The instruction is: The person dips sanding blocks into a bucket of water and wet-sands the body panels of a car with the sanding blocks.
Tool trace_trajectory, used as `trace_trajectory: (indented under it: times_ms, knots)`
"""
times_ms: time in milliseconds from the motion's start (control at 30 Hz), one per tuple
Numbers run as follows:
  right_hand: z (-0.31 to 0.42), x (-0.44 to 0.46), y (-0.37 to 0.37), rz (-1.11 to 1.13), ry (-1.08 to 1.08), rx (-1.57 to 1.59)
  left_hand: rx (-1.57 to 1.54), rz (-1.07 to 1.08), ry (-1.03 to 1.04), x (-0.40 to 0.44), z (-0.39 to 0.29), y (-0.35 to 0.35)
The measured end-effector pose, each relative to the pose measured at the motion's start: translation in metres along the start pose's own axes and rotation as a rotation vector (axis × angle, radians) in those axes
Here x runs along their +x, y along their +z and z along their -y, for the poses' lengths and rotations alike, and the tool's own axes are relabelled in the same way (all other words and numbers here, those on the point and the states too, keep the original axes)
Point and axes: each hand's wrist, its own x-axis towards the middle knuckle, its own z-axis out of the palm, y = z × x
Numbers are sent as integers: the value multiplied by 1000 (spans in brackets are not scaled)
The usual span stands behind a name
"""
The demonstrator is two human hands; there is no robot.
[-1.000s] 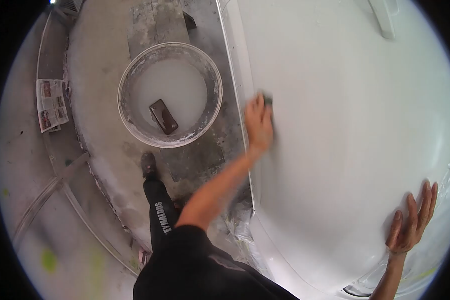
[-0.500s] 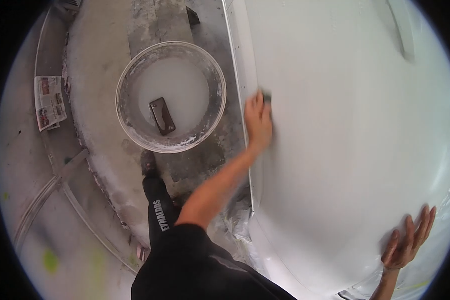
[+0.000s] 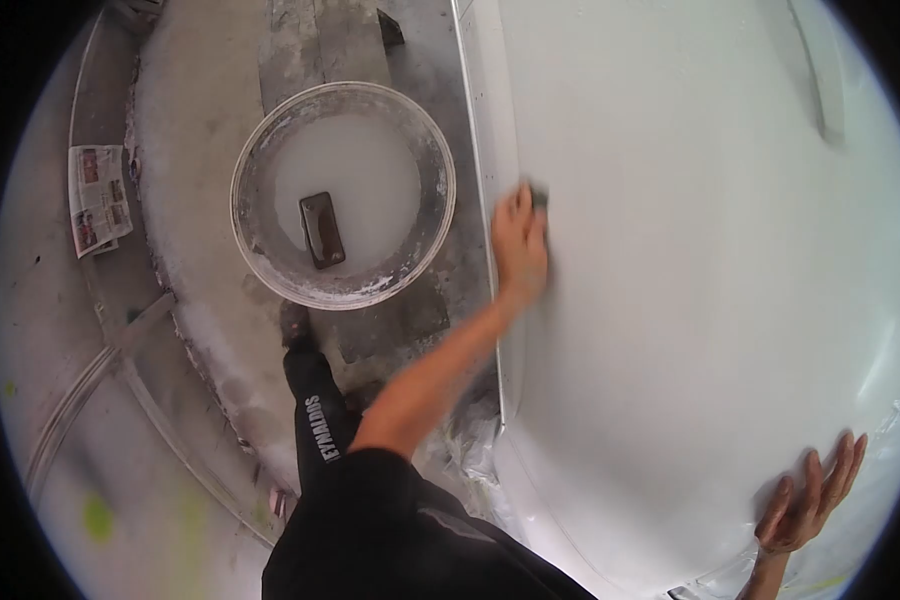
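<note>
My left hand point(image 3: 520, 250) is closed around a small dark sanding pad point(image 3: 539, 194), pressed to the pale panel point(image 3: 670, 250) near its left edge. Most of the pad is hidden under my fingers. At the lower right, my right hand point(image 3: 808, 505) rests open on the same smooth, curved white surface, fingers spread. Left of the panel stands a round bucket point(image 3: 245, 240) with cloudy whitish liquid inside. A dark, flat, round-cornered piece point(image 3: 322, 231) shaped like a phone lies in the bucket; whether it floats I cannot tell.
My leg in dark trousers point(image 3: 318, 410) stands below the bucket on the stained floor point(image 3: 195, 130). Folded newspaper point(image 3: 100, 200) lies at the far left, near curved frame pieces point(image 3: 75, 400). Clear plastic sheeting point(image 3: 475, 460) hangs by the panel's lower edge.
My left hand has shifted very slightly right and down in view with the pad. My right hand appears a little lower and further left, still flat on the panel.
</note>
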Motion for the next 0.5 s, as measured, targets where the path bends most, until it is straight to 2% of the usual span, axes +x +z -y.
trace_trajectory:
  times_ms: [100,200,233,267,367,433,467,500]
  knots:
    - [0,-5,0,8,23,-16,51,-19,105,-18,-4,2]
    - [6,10,1,-55,-13,43,202,-138,265,139,-4,27]
    - [6,11,0,-81,-19,91,278,-21,202,197,-7,23]
    - [2,3,-5,-15,-17,47,220,-73,281,230,-18,24]
    - [-2,1,-4,5,-3,23,249,-205,449,214,-6,28]
    - [1,4,-1,-31,-17,33,165,-148,397,112,-15,19]
    - [2,6,0,-46,-19,48,164,-43,306,51,-15,12]
    - [3,7,1,-60,-25,58,161,-22,349,-11,-24,3]
